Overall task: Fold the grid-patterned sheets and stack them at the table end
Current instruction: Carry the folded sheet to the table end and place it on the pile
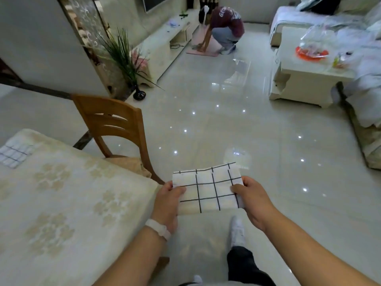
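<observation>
A white sheet with a black grid (208, 188), folded into a small rectangle, hangs in the air over the floor, just right of the table corner. My left hand (168, 200) pinches its left edge, thumb on top. My right hand (252, 198) pinches its right edge the same way. A second folded grid sheet (13, 154) lies flat on the table (68, 203) at its far left end. The table wears a cream cloth with a pale flower pattern.
A wooden chair (115, 129) stands at the table's far corner. Glossy tiled floor (226, 120) spreads ahead. A white coffee table (305, 79) and a sofa stand at the right, a potted plant (125, 60) at the left. Another person (222, 29) crouches far back.
</observation>
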A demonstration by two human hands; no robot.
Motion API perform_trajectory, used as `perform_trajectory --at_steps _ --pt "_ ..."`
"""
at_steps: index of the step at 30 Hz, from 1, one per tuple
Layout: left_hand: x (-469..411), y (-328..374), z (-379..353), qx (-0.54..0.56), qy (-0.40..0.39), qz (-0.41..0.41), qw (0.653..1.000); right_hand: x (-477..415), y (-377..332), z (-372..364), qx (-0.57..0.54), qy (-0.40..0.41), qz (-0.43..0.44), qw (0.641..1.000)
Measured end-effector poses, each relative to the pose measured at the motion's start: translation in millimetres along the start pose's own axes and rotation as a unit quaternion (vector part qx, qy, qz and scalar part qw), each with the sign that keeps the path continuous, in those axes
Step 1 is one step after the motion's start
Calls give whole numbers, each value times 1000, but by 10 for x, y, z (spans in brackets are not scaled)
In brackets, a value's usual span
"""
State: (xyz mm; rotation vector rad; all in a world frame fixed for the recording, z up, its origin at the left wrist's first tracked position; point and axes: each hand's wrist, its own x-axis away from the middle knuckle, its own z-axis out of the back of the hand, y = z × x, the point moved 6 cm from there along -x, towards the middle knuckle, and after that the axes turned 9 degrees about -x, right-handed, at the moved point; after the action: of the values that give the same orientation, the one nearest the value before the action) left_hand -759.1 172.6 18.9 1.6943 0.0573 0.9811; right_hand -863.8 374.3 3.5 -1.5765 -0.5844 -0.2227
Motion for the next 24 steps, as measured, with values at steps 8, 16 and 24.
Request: perform_trajectory --at_steps 8,16,24 --pt "-746 448 -512 33 82 22 996 -1261 -505 -16 24 -64 -16 998" --pt "-1359 1089 -1322 21 111 -14 993 -2275 -1399 191 52 -115 -4 992" --pt "-1831 1446 -1465 30 150 -13 988 -2971 -1688 -40 75 -151 -27 985"
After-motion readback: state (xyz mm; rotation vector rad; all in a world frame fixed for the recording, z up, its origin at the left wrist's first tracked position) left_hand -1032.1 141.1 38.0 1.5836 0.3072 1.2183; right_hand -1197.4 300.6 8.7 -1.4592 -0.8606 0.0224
